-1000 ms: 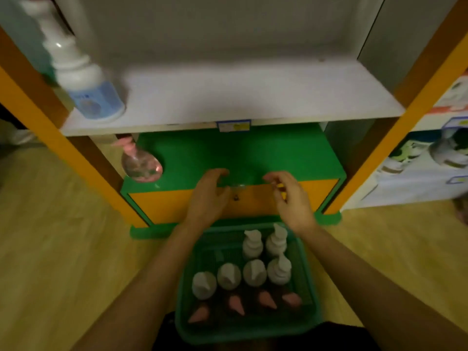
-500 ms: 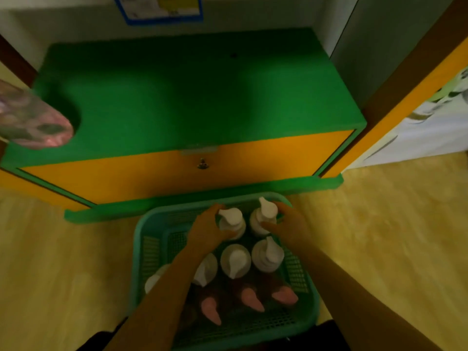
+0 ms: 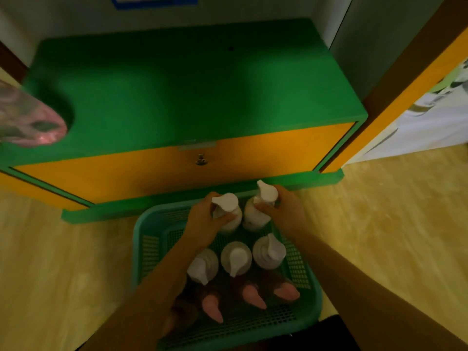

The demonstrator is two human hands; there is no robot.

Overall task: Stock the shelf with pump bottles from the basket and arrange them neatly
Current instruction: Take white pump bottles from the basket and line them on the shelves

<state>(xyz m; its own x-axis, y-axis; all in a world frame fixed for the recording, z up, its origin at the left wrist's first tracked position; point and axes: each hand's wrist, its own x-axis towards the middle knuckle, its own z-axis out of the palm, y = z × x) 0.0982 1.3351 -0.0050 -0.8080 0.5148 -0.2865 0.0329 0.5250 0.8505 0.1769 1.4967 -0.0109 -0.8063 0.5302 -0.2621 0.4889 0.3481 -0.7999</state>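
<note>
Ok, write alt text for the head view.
The left hand holds one white pump bottle, the right hand a second white bottle, at the far end of a green basket. Other bottles stand nearer; a green shelf lies ahead.

green plastic mesh basket (image 3: 149, 249), smooth white plastic pump bottles (image 3: 236, 258).

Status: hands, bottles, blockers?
Left hand grips a white pump bottle; right hand grips the neighbouring bottle. Both at far end of basket. Nothing between them and green shelf; pink bottle at its left edge.
</note>
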